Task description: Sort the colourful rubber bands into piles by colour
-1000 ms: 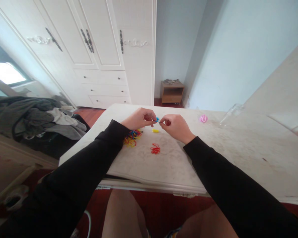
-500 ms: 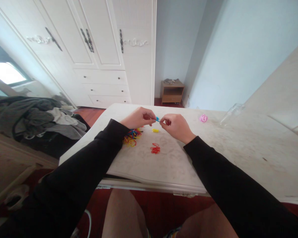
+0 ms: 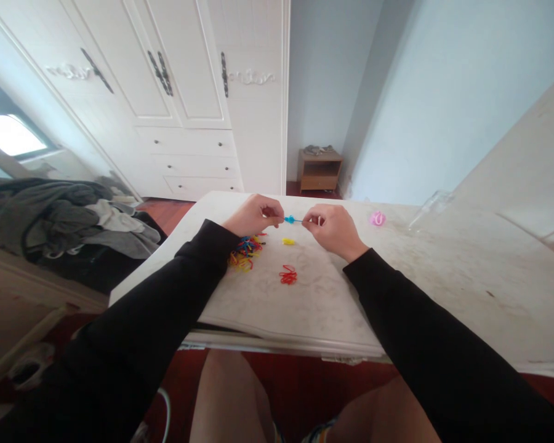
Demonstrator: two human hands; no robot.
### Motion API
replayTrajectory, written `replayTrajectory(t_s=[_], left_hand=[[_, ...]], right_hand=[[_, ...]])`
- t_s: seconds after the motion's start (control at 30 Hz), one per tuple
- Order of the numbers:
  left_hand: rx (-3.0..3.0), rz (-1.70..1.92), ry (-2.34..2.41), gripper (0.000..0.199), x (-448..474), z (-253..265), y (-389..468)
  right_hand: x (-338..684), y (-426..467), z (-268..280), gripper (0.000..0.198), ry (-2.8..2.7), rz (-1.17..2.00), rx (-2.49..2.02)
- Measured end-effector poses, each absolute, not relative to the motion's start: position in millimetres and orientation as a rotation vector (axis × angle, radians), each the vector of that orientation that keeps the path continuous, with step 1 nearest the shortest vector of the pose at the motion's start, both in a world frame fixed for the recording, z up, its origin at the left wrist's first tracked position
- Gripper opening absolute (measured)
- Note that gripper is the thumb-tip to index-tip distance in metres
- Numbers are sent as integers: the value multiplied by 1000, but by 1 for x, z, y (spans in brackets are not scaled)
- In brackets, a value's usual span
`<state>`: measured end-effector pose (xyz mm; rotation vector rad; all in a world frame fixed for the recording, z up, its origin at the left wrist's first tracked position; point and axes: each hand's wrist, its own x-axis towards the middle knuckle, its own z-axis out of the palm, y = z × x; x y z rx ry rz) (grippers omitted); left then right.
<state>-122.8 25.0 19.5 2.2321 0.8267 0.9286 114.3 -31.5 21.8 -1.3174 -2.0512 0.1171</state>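
Between my two hands a blue rubber band (image 3: 290, 219) is stretched taut, with a small blue bunch near its left end. My left hand (image 3: 258, 215) pinches the left end. The right end is pinched by the thumb and finger of my right hand (image 3: 330, 229). Below the blue band lies a small yellow bundle of bands (image 3: 289, 242). Nearer to me rests a loose cluster of red rubber bands (image 3: 288, 275). A mixed heap of coloured rubber bands (image 3: 247, 251) sits beside my left wrist, partly hidden by the sleeve.
On the white table (image 3: 277, 314), a pink bunch of bands (image 3: 377, 218) and a clear plastic object (image 3: 430, 210) lie to the right. Dark clothes (image 3: 69, 215) are piled at the left. A white wardrobe (image 3: 184, 111) and a small wooden cabinet (image 3: 321, 171) stand beyond.
My hands have moved apart, the right one toward the right, and the blue band between them is now drawn out into a straight line.
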Motion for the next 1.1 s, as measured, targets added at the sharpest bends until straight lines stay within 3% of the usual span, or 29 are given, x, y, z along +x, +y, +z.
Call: replayTrajectory(t_s=[0.2,0.53,0.8,1.1], left_hand=[[2125,1076,898,6,-128,22,33],[2188,961,1068,11,-109,7,26],[2273,949,1418,14,-110,-4,42],[2427,849,1474,22,-102,-15,52]], right_hand=[[125,-26,27,10,-1818,41,-1426],[112,-28,17,20,-2030,159,-1394],[110,-30,18,15,-2010,139,-1476],[107,-31,16,15,-2060,111,-1503]])
